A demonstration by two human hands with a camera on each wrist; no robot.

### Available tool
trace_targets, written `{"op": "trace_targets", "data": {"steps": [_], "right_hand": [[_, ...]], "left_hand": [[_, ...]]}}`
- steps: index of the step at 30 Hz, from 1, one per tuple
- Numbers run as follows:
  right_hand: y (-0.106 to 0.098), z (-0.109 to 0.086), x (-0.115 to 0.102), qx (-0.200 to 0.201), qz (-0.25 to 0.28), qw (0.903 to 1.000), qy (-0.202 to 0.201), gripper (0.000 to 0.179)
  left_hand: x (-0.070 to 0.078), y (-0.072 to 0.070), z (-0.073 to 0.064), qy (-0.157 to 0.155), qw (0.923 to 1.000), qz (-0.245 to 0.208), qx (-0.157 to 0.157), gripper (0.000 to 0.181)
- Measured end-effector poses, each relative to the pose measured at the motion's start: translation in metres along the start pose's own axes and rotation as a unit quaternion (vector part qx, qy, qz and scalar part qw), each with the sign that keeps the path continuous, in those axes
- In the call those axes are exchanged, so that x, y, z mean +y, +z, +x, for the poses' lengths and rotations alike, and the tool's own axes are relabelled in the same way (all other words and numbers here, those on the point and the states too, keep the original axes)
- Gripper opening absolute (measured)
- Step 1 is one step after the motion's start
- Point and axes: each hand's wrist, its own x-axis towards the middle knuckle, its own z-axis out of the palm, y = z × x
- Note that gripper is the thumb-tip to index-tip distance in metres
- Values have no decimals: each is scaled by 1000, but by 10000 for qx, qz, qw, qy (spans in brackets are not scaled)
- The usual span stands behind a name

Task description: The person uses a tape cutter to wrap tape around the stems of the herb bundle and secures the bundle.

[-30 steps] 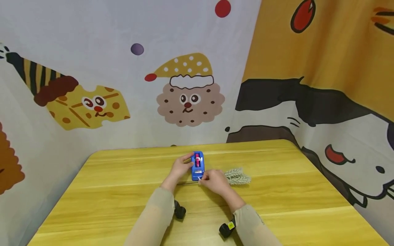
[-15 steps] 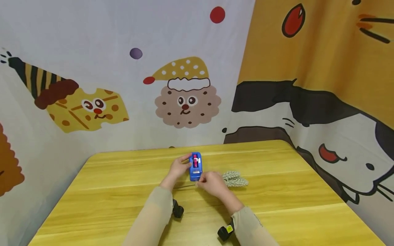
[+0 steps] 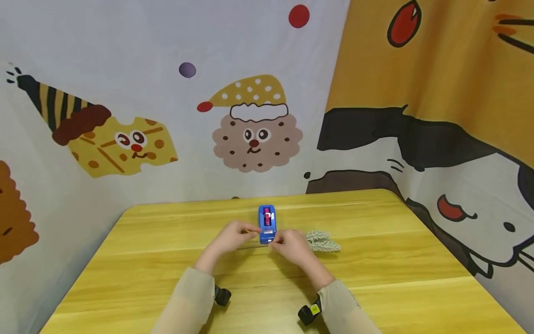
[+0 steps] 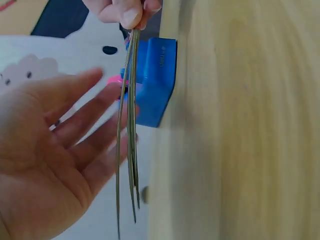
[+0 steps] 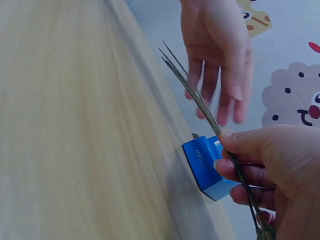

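My right hand [image 3: 292, 246] pinches a bundle of thin dried stems [image 4: 131, 115] between thumb and fingers. The bundle's pale green wheat ears [image 3: 323, 242] stick out to the right of that hand. Bare stem ends run leftward past the fingertips. Just beyond stands a blue tape dispenser [image 3: 267, 226] with a pink core. My left hand [image 3: 233, 235] is near the dispenser's lower left side, its fingers spread and holding nothing. In the left wrist view the stems pass in front of its fingertips; whether they touch is unclear. A small shiny patch shows near the right fingertips.
The wooden table [image 3: 167, 278] has light yellow grain. Behind it hangs a curtain [image 3: 187, 139] printed with cartoon figures. Black wrist cameras are strapped at both sleeves.
My left hand has let go of the tape dispenser's left side and moved back toward me and a little left, its fingers opening. The right hand still pinches the stems in nearly the same place.
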Motion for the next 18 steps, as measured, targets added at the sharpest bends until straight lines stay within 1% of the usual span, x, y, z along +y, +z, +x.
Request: {"op": "trace_targets", "data": {"steps": [3, 6, 11, 14, 18], "right_hand": [[-3, -1, -1, 53, 17, 10000, -27, 17], [-6, -1, -2, 119, 3, 9999, 5, 17], [-9, -1, -6, 238, -59, 9997, -15, 17], [-11, -1, -8, 241, -49, 9997, -35, 17], [-13, -1, -9, 158, 63, 9998, 50, 17]], "left_hand": [[4, 1, -9, 227, 9981, 541, -206, 21], [6, 3, -15, 373, 9954, 871, -169, 20], [8, 5, -22, 414, 9948, 928, -85, 19], [9, 5, -25, 346, 9954, 884, -128, 21], [10, 4, -26, 292, 9962, 793, -186, 23]]}}
